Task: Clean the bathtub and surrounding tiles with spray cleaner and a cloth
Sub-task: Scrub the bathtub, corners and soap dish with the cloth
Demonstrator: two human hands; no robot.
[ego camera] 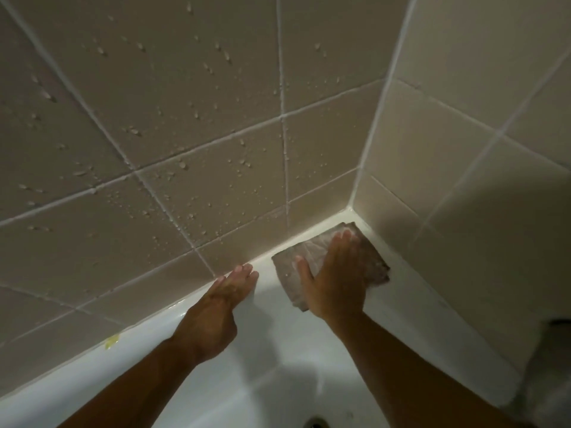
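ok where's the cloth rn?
Head view, right of centre: the cloth lies flat on the bathtub rim in the tiled corner, under the right hand.

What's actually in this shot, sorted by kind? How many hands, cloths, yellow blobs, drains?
Hands: 2, the left hand flat on the bathtub rim, the right hand pressing the cloth
Cloths: 1, the cloth in the corner
Yellow blobs: 1, the yellow blob on the rim
Drains: 1, the drain, partly cut off
Total: 5
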